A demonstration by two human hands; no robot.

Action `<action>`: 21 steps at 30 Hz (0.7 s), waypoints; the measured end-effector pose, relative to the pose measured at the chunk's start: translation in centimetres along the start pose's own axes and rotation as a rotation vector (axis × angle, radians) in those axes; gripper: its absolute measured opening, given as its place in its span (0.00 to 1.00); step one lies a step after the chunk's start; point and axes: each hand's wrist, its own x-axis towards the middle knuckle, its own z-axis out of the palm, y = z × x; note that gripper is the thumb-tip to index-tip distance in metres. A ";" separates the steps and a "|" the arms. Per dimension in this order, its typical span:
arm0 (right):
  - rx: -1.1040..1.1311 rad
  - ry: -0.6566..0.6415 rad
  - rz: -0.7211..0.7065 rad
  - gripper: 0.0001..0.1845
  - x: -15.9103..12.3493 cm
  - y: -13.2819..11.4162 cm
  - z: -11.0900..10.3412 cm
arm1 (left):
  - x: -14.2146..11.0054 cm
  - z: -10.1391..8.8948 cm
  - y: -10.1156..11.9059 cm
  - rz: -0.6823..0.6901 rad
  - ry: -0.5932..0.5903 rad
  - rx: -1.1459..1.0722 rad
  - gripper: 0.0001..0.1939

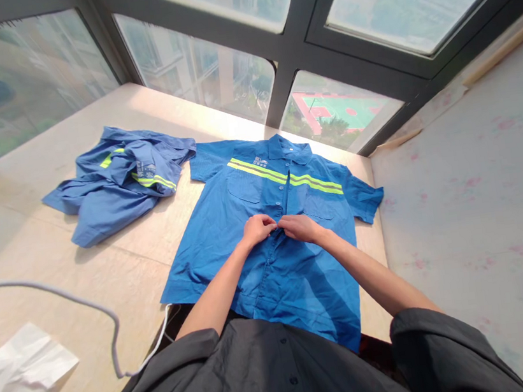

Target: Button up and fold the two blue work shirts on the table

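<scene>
A blue short-sleeved work shirt (210, 247) with yellow-green reflective stripes lies spread face up, its collar toward the window. At the middle of its front placket, my left hand (259, 228) pinches the fabric edge with fingers closed. Right beside it, my right hand (298, 227) grips the other side of the placket, fingers also closed. The two hands nearly touch. Above them the placket gapes, with several buttons showing; below them the front edges lie together. Whether a button sits between the fingertips is hidden.
A second blue shirt (113, 206) lies crumpled to the left. White paper (22, 375) and a grey cable (70, 298) are at the lower left. Dark window frames (292, 44) border the far side of the pale surface (122, 272); a flowered wall (476, 213) stands at right.
</scene>
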 end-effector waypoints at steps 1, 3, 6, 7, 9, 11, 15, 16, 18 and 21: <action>0.000 0.021 -0.036 0.14 0.1 0.1 0.2 | 0.0 0.0 0.0 0.002 0.002 -0.002 0.08; -0.020 0.083 -0.079 0.13 0.2 0.2 0.5 | 0.1 0.1 -0.1 0.003 0.004 -0.007 0.08; -0.062 0.197 -0.097 0.11 0.2 0.4 0.8 | 0.3 0.1 -0.4 -0.001 -0.006 -0.026 0.08; -0.071 0.231 -0.103 0.11 0.2 0.4 1.0 | 0.4 0.2 -0.4 -0.002 -0.011 -0.036 0.08; -0.080 0.283 -0.119 0.12 0.0 0.3 1.2 | 0.5 0.2 -0.6 -0.002 -0.017 -0.059 0.07; -0.078 0.323 -0.128 0.14 -0.1 0.2 1.5 | 0.6 0.3 -0.7 -0.007 -0.021 -0.084 0.06; -0.051 0.384 -0.122 0.15 -0.2 0.1 2.1 | 0.7 0.5 -0.7 -0.041 -0.018 -0.134 0.05; -0.041 0.398 -0.119 0.15 -0.2 0.1 2.2 | 0.7 0.5 -0.7 -0.051 -0.018 -0.143 0.05; -0.010 0.434 -0.119 0.15 -0.2 0.1 2.4 | 0.7 0.4 -0.6 -0.078 -0.029 -0.165 0.06; 0.052 0.497 -0.130 0.16 -0.3 0.2 2.7 | 0.9 0.1 -0.2 -0.135 -0.059 -0.223 0.06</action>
